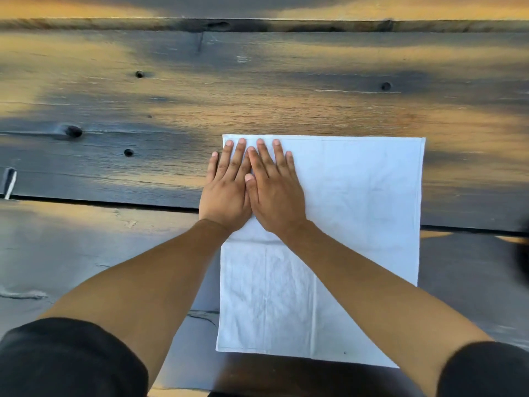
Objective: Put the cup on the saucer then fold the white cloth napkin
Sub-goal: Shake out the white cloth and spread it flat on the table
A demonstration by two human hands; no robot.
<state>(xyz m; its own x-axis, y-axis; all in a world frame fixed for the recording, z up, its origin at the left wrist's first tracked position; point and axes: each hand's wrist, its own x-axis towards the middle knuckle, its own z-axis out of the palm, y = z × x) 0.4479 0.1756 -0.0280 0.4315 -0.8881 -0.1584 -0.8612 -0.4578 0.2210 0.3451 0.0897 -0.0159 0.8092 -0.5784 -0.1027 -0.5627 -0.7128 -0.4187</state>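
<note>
Head view gives me the white cloth napkin (357, 202) spread flat on the dark wooden table (143, 110), right of centre and running from mid-table to the near edge. Both my hands lie released, palms down, on its far left corner: left hand (224, 193) overlapping the left hem, right hand (274, 193) touching it, fingers extended.
</note>
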